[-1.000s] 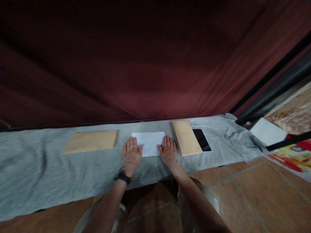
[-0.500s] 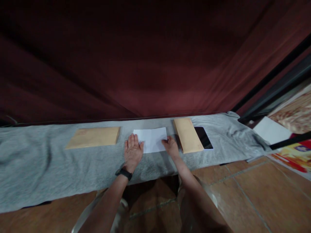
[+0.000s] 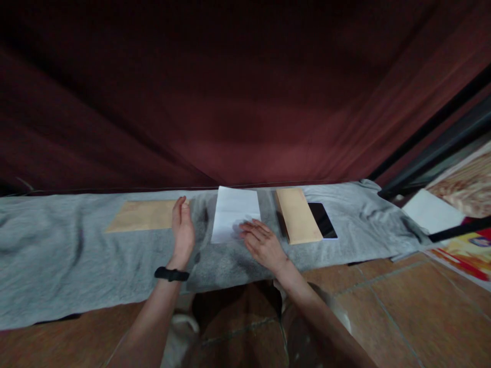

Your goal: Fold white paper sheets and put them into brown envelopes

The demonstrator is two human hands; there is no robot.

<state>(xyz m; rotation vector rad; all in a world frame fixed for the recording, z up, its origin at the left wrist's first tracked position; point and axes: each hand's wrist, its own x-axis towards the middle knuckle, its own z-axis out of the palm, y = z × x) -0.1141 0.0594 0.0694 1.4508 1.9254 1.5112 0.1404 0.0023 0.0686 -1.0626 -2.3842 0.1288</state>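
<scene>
A white sheet of paper (image 3: 235, 208) with a faint crease lies on the grey cloth, between two tan envelopes. Over its lower right corner hovers my right hand (image 3: 264, 244), palm down and fingers stretched out; whether the fingertips touch it I cannot tell. My left hand (image 3: 183, 232), with a dark band on the wrist, is raised on edge, fingers extended and nothing visible in it. It overlaps the right end of the left envelope (image 3: 143, 214). The right envelope (image 3: 297, 214) stands apart from my right hand, partly covering a dark-screened phone or tablet (image 3: 322, 220).
The grey cloth (image 3: 88, 271) covers a long narrow surface, with a dark red curtain (image 3: 245, 128) behind it. Black bars (image 3: 433, 133) slant at the right, near a white sheet and colourful printed packaging (image 3: 468, 245). A tiled floor (image 3: 383, 301) runs below the front edge.
The paper now stands taller and narrower in view and reaches farther back. My left hand has let go of it and moved left. My right hand has released its edge and opened over the corner.
</scene>
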